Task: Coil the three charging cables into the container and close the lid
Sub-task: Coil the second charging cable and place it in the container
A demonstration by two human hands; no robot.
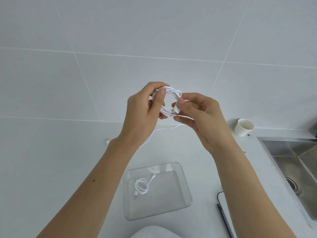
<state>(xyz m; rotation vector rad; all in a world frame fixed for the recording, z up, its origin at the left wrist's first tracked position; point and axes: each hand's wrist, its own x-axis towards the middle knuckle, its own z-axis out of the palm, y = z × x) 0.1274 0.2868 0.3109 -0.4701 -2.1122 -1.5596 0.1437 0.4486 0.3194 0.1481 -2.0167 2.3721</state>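
Both hands are raised above the white counter with a coiled white charging cable (173, 93) between them. My left hand (145, 107) grips the loops of the coil. My right hand (197, 114) pinches the cable's plug end at the right side of the coil. Below, a clear glass container (186, 191) sits on the counter with one coiled white cable (141, 186) inside it. A third white cable (159, 130) lies loose on the counter behind my wrists, its plug (107, 141) showing left of my left wrist. A lid with a dark rim (221, 200) lies right of the container, partly hidden by my right forearm.
A white paper cup (243, 127) stands at the back right by the tiled wall. A steel sink (295, 167) is set into the counter at the right. A pale rounded shape (154, 231) fills the bottom edge in front of the container.
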